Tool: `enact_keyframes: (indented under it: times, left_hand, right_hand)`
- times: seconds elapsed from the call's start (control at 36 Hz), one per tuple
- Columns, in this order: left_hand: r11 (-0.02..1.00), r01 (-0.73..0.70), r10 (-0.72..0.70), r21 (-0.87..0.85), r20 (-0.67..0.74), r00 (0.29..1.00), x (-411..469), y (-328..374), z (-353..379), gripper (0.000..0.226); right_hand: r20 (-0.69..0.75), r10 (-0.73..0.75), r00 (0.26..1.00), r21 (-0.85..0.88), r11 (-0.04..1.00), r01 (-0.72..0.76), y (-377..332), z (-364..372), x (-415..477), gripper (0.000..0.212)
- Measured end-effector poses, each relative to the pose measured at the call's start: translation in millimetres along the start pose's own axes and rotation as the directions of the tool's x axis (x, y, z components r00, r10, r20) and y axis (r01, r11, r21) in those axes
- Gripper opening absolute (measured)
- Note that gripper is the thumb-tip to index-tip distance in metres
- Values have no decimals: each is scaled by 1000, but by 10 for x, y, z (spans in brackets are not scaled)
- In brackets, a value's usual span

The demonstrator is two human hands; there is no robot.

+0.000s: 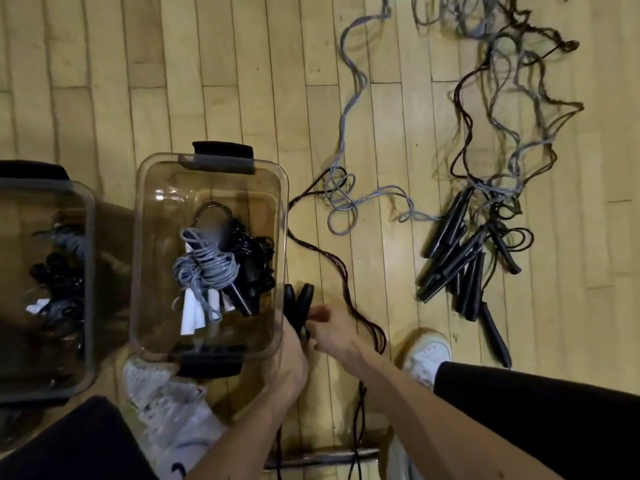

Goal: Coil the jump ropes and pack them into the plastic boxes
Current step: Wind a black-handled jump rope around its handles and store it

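Left hand (289, 365) curled round pair of black handles (300, 303), just at 3 o'clock of clear box (282, 202), by its near corner. Right hand (330, 329) at 3 o'clock of handles, fingertips pinching same handles. Black rope (332, 261) trails from hands toward 12 o'clock over wooden floor (207, 81). Inside clear box: coiled grey rope (204, 268) on black coils. Second box (90, 271) at 9 o'clock holds more coils. Loose rope pile (464, 251) at 3 o'clock, well apart. White shoe (427, 355) at 4 o'clock of right hand.
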State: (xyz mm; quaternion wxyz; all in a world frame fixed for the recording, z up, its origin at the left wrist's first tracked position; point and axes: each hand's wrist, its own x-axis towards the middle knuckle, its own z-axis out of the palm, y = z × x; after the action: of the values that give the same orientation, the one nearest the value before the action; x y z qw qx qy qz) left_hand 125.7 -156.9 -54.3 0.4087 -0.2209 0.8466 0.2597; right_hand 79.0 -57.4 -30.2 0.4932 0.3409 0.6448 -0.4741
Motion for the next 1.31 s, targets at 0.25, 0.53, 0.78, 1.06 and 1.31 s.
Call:
enact_keyframes:
  times: [0.25,0.53,0.78,1.06,1.31]
  left_hand:
    - [962,-272,274,-36,170,947,-326,257,-121,80]
    - [831,-426,447,-358,-27,894,-1219,1162,-1250,63]
    - [659,-745,661,-106,-390,641,-2779,1997,-2734,32]
    - [406,-735,881,543,-447,156,-5174,2439,-4081,19]
    - [216,-453,969,865,-247,-9,-7675,2392,-4755,21]
  right_hand:
    - [-96,-51,994,59,997,56,-261,-263,-319,15]
    - [-208,-293,933,76,946,314,-1162,-777,-1646,14]
    - [-289,-689,664,12,691,722,-1918,-1154,-3988,18]
    - [-232,-938,258,68,249,966,-1784,-1368,-6738,35]
    - [-140,-981,-138,-364,-79,928,-1220,-1431,-8659,33]
